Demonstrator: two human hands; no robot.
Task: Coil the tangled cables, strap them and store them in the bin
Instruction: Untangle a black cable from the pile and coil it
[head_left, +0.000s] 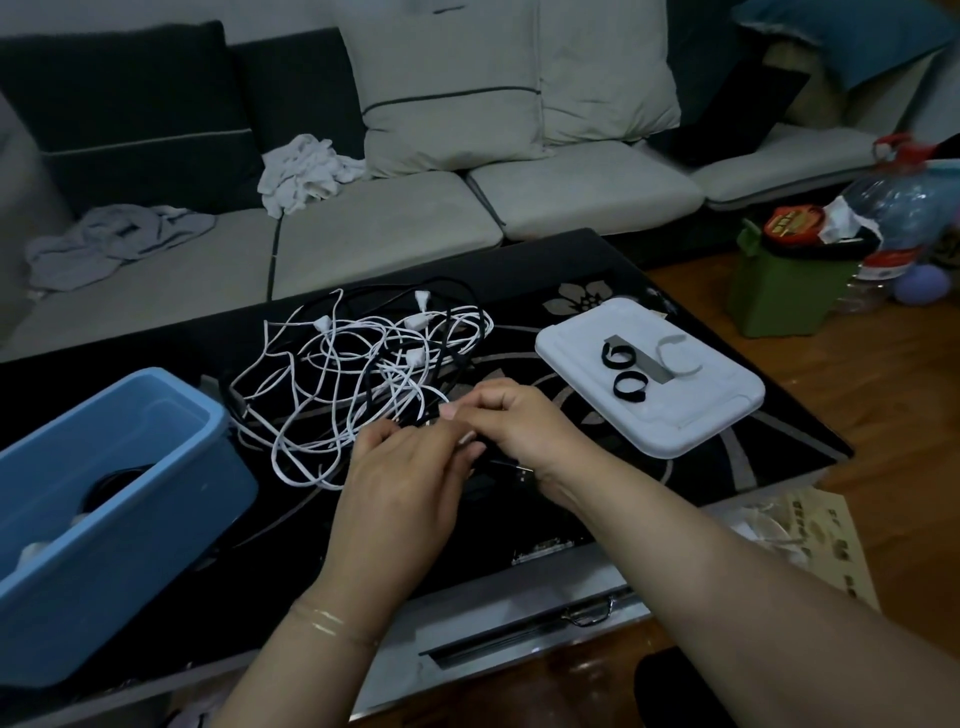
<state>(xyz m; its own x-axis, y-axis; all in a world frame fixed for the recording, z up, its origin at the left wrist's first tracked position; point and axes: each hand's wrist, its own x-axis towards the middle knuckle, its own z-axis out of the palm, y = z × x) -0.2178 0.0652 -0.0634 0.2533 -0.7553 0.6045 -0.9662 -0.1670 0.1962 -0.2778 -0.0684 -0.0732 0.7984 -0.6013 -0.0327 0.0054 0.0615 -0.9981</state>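
Both hands met at the near edge of one tangled heap of white and black cables (358, 374) on the black glass table (675, 332): the left hand (400, 483) and right hand (511, 426) each pinched a strand. Two black looped straps (623, 371) and one white strap (678, 356) lay on the white bin lid (675, 415); one blue plastic bin (104, 519) stood left.

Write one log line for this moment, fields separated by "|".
phase: untangling | left hand: pinches cable | right hand: pinches cable | cable tangle: uncoiled on table | straps: on white lid | blue bin: left

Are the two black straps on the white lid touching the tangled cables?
Apart. The head view shows black straps on the white lid, with bare table between it and the tangled cables.
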